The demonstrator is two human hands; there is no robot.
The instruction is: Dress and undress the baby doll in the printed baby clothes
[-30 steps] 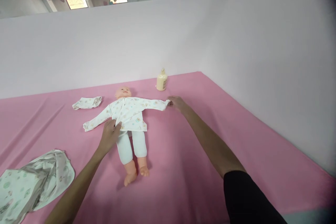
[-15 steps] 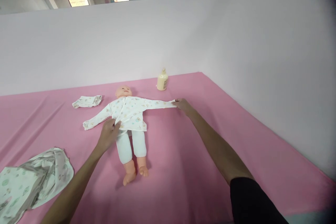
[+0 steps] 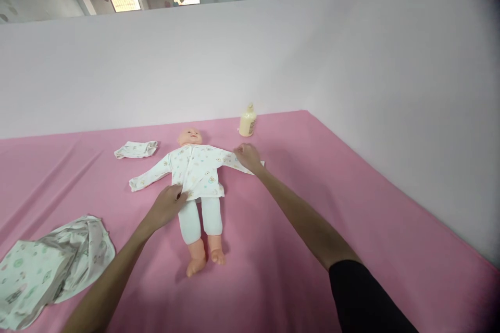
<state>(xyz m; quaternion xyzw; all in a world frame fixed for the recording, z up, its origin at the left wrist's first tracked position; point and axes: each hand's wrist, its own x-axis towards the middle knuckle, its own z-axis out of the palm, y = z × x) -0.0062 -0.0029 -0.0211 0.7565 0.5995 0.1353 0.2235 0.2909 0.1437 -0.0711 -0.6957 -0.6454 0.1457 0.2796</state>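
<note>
A baby doll [image 3: 197,182] lies on its back on the pink sheet [image 3: 297,218], head toward the wall. It wears a white printed shirt [image 3: 199,169] and pale trousers. My left hand [image 3: 166,207] pinches the shirt's lower hem at the doll's hip. My right hand [image 3: 247,156] rests on the doll's outstretched sleeve, fingers closed on the cloth near the forearm. The sleeve's end pokes out past my wrist.
A cream lotion bottle [image 3: 247,120] stands near the wall behind my right hand. A small folded white garment [image 3: 136,150] lies left of the doll's head. A crumpled printed blanket [image 3: 50,265] sits at the near left. White walls bound the sheet at back and right.
My right hand has slid inward along the sleeve from its cuff toward the doll's body. My left hand has stayed on the hem. The view has shifted slightly.
</note>
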